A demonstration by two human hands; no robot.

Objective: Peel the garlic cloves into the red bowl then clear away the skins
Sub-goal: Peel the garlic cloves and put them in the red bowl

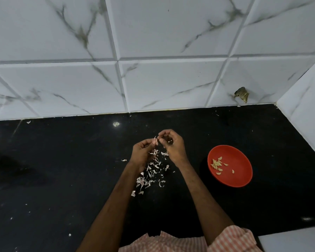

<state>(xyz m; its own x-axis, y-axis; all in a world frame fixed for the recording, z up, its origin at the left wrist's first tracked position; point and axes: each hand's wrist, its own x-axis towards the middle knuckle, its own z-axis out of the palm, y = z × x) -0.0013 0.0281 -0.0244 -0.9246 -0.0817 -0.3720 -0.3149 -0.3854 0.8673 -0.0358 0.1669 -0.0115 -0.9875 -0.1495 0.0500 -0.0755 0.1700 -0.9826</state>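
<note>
- Two hands meet above the black desk (62,170) in the head view. The left hand (141,153) has its fingers curled and pinches a clove (155,138) at their tips. The right hand (173,144), fingers also curled, pinches the same clove from the other side. Only a pale sliver of it shows between them.
- Loose skins (151,171) lie scattered on the desk beneath the hands and between the forearms, with a few stray flakes farther off.
- The bowl (242,160) stands on the desk to the right, apart from the hands. A small heap of peeled cloves (216,164) lies near its left wall.
- To peel well, I judge the left hand should hold the clove firm while the right tears the skin from the tip in long strips. Working over the existing pile would keep the skins together for clearing.
- Dry skins are light and likely to cling, so shake them off the fingers before reaching over the bowl, so that only the bare clove drops in.
</note>
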